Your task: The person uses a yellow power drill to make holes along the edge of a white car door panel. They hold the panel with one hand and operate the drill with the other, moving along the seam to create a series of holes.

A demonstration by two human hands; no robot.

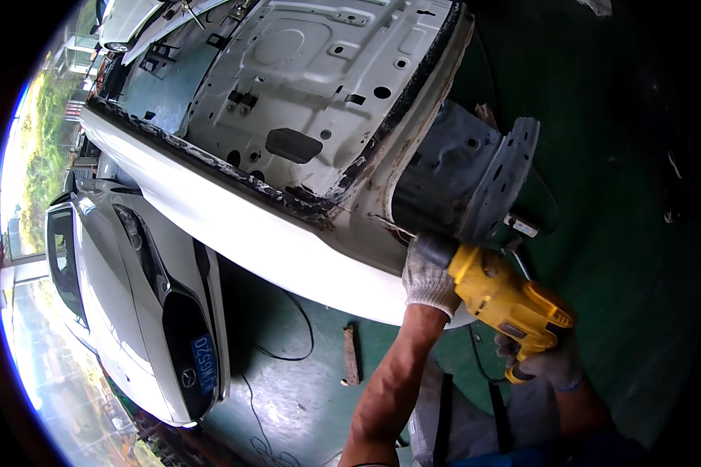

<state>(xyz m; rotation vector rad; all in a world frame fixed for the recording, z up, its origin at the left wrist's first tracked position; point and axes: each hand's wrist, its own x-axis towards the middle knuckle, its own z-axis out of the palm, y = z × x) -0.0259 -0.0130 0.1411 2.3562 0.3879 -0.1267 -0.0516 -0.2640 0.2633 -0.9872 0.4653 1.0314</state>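
White car body shell (304,86), stripped to bare sheet metal, is lying tilted across the far and middle of the scene, its stamped inner panel facing up. Dark, ragged sealant is running along its near seam. It is reading as heavy and stiff, with raw edges that look sharp; not a thing to shift by hand.

Grey rear corner section (459,175) with a perforated flange is projecting at the right end of the shell, just beyond the tool's nose.

White parked car (132,311) is sitting near left on the green floor (631,233), well apart from the work. A black cable (300,342) is trailing over the floor beside a short wooden stick (351,354).

Yellow power drill (506,300) is sitting at right of centre, nose pointing up-left into the seam where shell meets corner section. Judging by its bulk it is moderately heavy, rigid, its plastic casing smooth; best taken at the rear handle and the front collar, as both hands are doing.

Left hand (428,276), in a white knit glove, is wrapping closed around the drill's dark front end, touching or very near the panel edge. Right hand (549,358), also gloved, is closing around the rear grip; the trigger finger is probably hidden behind the casing, so I cannot tell whether it is pressing.
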